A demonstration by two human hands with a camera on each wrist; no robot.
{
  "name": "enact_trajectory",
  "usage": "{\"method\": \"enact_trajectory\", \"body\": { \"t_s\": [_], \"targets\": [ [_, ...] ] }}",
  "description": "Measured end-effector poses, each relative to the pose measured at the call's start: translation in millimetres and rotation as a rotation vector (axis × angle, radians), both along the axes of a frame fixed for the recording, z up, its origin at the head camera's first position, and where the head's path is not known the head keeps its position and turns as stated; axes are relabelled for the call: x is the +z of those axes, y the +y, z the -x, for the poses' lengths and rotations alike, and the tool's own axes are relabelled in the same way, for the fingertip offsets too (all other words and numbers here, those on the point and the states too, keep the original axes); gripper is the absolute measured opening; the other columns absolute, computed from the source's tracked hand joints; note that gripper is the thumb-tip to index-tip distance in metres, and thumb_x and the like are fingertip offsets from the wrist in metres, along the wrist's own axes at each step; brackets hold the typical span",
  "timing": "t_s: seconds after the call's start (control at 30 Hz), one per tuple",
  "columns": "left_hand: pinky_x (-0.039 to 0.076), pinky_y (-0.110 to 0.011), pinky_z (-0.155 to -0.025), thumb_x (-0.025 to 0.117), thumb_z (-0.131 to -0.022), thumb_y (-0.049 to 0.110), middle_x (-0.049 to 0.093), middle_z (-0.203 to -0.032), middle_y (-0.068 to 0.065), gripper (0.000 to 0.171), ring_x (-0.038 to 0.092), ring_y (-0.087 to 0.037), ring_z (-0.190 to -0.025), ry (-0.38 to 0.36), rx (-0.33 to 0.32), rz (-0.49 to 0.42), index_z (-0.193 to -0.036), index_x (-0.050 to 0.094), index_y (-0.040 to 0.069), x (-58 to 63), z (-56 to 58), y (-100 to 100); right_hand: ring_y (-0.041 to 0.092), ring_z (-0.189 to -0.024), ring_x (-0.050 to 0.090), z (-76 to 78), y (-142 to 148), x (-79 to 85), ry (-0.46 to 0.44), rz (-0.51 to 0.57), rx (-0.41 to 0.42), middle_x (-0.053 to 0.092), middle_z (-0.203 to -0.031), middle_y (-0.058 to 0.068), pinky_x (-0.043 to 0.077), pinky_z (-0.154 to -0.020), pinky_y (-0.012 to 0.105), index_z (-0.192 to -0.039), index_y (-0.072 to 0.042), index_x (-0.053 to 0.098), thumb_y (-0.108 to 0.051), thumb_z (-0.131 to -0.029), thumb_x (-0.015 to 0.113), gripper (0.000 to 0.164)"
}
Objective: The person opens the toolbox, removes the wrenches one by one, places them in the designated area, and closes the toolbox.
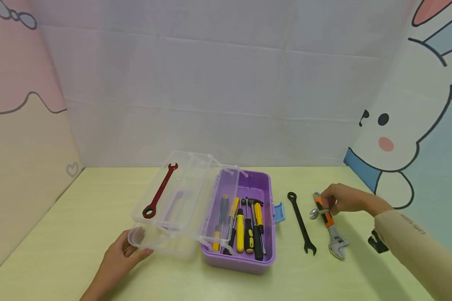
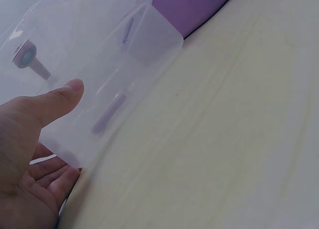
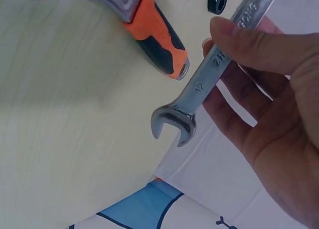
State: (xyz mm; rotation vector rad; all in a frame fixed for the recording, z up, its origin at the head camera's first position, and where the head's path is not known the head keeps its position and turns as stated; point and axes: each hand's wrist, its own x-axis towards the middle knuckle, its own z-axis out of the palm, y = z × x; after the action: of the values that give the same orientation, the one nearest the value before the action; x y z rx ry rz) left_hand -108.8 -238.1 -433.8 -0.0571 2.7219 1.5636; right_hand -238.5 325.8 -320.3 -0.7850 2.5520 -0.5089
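My right hand (image 1: pixel 340 198) pinches a small silver wrench (image 3: pixel 199 84) between thumb and fingers. The wrench's open jaw and a stamped 12 show in the right wrist view. It is held above an adjustable wrench (image 1: pixel 337 242) with an orange and black handle, lying on the table. To the left lies a black combination wrench (image 1: pixel 300 221). My left hand (image 1: pixel 116 259) grips the near left corner of a clear plastic lid (image 1: pixel 188 209), thumb above and fingers below. A red combination wrench (image 1: pixel 161 190) rests on the lid, which is swung open from a purple toolbox (image 1: pixel 239 265).
Inside the toolbox are several tools, among them a yellow screwdriver (image 1: pixel 240 234) and a hammer (image 1: pixel 256 230). Part of the lid overlaps the box's left side. A blue latch (image 1: pixel 279 212) sticks out from its right side. A white curtain (image 1: pixel 218 83) hangs behind the table (image 1: pixel 98 200).
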Motion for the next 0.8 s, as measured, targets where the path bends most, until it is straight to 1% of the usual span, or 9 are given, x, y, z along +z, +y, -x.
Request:
{"method": "enact_trajectory", "body": {
  "t_s": [0.07, 0.17, 0.33, 0.47, 0.57, 0.63, 0.8],
  "targets": [
    [0.055, -0.034, -0.091, 0.074, -0.084, 0.022, 0.043, -0.137, -0.036, 0.069, 0.049, -0.045, -0.124, 0.001, 0.002, -0.003, -0.135, 0.037, -0.005, 0.1, -0.3, 0.0, 0.004, -0.065, 0.052, -0.8, 3.6, -2.0, 0.0, -0.003, -0.017, 0.059, -0.072, -0.003, 0.047, -0.056, 0.021, -0.073, -0.006, 0.058, 0.012, -0.067, 0.066, 0.021],
    [0.055, -0.033, -0.091, 0.074, -0.084, 0.022, 0.044, -0.137, -0.036, 0.069, 0.049, -0.045, -0.124, 0.002, 0.005, -0.004, -0.135, 0.037, -0.005, 0.3, -0.5, 0.2, 0.005, -0.063, 0.048, -2.0, 8.8, -5.5, 0.001, -0.025, -0.057, 0.058, -0.071, -0.004, 0.045, -0.054, 0.021, -0.074, -0.008, 0.059, 0.01, -0.068, 0.068, 0.021],
    [0.056, -0.031, -0.089, 0.075, -0.083, 0.021, 0.045, -0.136, -0.035, 0.068, 0.051, -0.044, -0.123, 0.017, 0.008, 0.0, -0.135, 0.039, -0.005, 0.4, -0.4, 1.1, 0.004, -0.06, 0.047, -3.2, 18.5, -10.4, 0.011, -0.055, -0.074, 0.057, -0.07, -0.006, 0.043, -0.053, 0.021, -0.075, -0.01, 0.058, 0.003, -0.071, 0.074, 0.021],
    [0.056, -0.03, -0.088, 0.074, -0.084, 0.021, 0.047, -0.134, -0.034, 0.066, 0.052, -0.043, -0.121, 0.03, 0.007, -0.001, -0.134, 0.04, -0.004, 0.4, -0.6, 2.0, 0.007, -0.057, 0.048, -5.4, 26.4, -12.0, -0.026, -0.047, -0.126, 0.055, -0.069, -0.003, 0.045, -0.048, 0.023, -0.077, -0.008, 0.057, -0.001, -0.076, 0.072, 0.017],
    [0.057, -0.03, -0.088, 0.075, -0.083, 0.022, 0.048, -0.134, -0.034, 0.066, 0.053, -0.042, -0.121, 0.032, 0.009, 0.003, -0.134, 0.04, -0.004, 0.0, -0.5, 2.3, 0.01, -0.058, 0.049, -6.7, 31.3, -14.3, -0.075, -0.055, -0.207, 0.052, -0.07, -0.001, 0.049, -0.046, 0.024, -0.079, -0.008, 0.055, -0.003, -0.079, 0.071, 0.017],
    [0.057, -0.031, -0.088, 0.075, -0.083, 0.022, 0.048, -0.134, -0.034, 0.066, 0.053, -0.042, -0.12, 0.032, 0.011, 0.008, -0.133, 0.04, -0.004, -0.3, -0.5, 2.2, 0.012, -0.061, 0.05, -7.5, 34.4, -16.6, -0.095, -0.057, -0.242, 0.051, -0.07, 0.0, 0.05, -0.046, 0.025, -0.08, -0.007, 0.054, -0.004, -0.08, 0.071, 0.017],
    [0.056, -0.032, -0.089, 0.074, -0.083, 0.023, 0.048, -0.134, -0.034, 0.067, 0.053, -0.043, -0.121, 0.024, 0.014, 0.018, -0.134, 0.04, -0.004, -0.9, -1.3, 1.1, 0.015, -0.064, 0.054, -9.2, 42.5, -20.7, -0.105, -0.014, -0.297, 0.054, -0.072, 0.002, 0.054, -0.048, 0.028, -0.084, -0.004, 0.055, -0.009, -0.083, 0.07, 0.016]
  ]
}}
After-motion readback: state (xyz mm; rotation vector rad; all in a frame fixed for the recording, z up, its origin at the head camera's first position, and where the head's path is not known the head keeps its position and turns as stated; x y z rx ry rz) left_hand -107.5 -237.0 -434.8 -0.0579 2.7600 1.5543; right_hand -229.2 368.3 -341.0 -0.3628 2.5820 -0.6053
